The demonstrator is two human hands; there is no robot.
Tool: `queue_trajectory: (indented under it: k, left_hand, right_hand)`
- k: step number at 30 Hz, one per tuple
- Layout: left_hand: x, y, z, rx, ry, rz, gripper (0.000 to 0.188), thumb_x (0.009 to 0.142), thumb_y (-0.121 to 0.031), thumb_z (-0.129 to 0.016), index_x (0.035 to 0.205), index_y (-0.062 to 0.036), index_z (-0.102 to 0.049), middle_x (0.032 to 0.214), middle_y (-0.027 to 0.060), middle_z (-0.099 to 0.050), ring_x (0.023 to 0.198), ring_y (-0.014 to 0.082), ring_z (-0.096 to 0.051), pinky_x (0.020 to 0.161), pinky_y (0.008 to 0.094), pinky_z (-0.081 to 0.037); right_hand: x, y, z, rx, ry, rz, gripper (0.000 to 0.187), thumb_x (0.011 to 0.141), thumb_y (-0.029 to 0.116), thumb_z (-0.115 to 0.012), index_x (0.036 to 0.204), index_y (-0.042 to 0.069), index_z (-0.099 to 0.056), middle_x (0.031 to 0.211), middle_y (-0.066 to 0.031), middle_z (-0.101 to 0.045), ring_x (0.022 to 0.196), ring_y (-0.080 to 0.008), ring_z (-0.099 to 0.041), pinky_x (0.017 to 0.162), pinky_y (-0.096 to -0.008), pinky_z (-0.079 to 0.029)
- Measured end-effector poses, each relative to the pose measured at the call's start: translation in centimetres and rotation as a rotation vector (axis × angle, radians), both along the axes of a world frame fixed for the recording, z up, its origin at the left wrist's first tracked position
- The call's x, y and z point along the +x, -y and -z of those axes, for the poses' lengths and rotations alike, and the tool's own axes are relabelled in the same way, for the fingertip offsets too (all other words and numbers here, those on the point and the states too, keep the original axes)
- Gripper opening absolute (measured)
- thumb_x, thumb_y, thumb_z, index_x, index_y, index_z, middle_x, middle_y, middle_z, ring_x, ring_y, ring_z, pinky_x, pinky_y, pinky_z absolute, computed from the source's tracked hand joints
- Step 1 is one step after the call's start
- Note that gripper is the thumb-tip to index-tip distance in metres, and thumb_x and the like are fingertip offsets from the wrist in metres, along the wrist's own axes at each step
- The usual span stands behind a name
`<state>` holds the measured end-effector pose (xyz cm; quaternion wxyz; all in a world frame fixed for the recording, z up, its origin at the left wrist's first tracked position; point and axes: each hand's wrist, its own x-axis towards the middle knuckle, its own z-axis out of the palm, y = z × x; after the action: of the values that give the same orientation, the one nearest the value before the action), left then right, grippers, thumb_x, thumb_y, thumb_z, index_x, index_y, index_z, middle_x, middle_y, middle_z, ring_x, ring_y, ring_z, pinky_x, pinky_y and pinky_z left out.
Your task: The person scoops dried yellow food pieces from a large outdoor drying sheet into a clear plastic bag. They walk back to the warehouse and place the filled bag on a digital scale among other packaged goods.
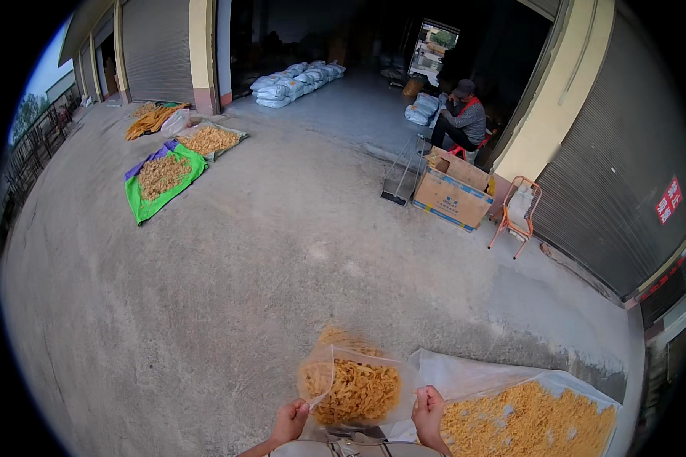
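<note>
A clear plastic bag (356,390) of yellow-orange dried pieces hangs in front of me, its mouth spread wide. Its left edge is pinched in the closed fingers of my left hand (288,423). On the other side, my right hand (428,412) grips the bag's right edge. The pieces inside look like dried strips or slices; their exact kind I cannot tell. Just to the right, a white sheet (453,371) on the ground carries a broad layer of similar yellow pieces (530,419).
Farther left, a green and purple cloth (141,199) and other sheets hold more dried pieces. Ahead stand a cardboard box (451,199), a metal-framed cart (404,177) and an orange-framed chair (517,213). Beyond the box a person (465,118) sits near white sacks (297,82) in the doorway.
</note>
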<state>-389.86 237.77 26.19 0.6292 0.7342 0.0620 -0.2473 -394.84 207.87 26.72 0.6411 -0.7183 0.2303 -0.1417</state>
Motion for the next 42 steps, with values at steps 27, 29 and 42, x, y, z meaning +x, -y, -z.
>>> queue_trajectory:
  k: [27,29,42]
  left_hand:
    - [61.6,15.5,-6.3,-0.099,0.072,0.057,0.024,0.092,-0.021,-0.045,0.083,-0.0001,-0.052,0.065,0.0008,-0.045,0.066,0.0088,-0.041,0.059,0.0266,-0.037]
    - [66.1,16.6,-7.9,-0.134,0.059,0.008,0.025,0.093,-0.021,-0.045,0.084,0.0002,-0.053,0.065,0.0006,-0.044,0.065,0.0084,-0.04,0.059,0.0266,-0.037]
    - [88.6,23.2,-8.7,-0.267,-0.078,-0.48,0.024,0.093,-0.022,-0.045,0.076,-0.0061,-0.052,0.063,-0.005,-0.042,0.06,0.0055,-0.036,0.055,0.0209,-0.031]
  right_hand:
    - [55.7,15.2,-5.0,-0.427,-0.062,0.154,0.018,0.089,0.013,-0.048,0.075,0.003,-0.053,0.055,0.0033,-0.041,0.049,-0.0045,-0.034,0.044,-0.0226,-0.029]
    - [60.8,14.6,-5.4,-0.316,-0.043,0.156,0.018,0.09,0.013,-0.047,0.075,0.004,-0.053,0.055,0.0036,-0.04,0.049,-0.0043,-0.033,0.043,-0.0224,-0.028]
    - [97.9,22.2,-9.3,-0.198,-0.07,-0.428,0.024,0.09,0.01,-0.047,0.067,0.006,-0.043,0.055,0.0063,-0.035,0.048,-0.0002,-0.03,0.042,-0.0197,-0.021]
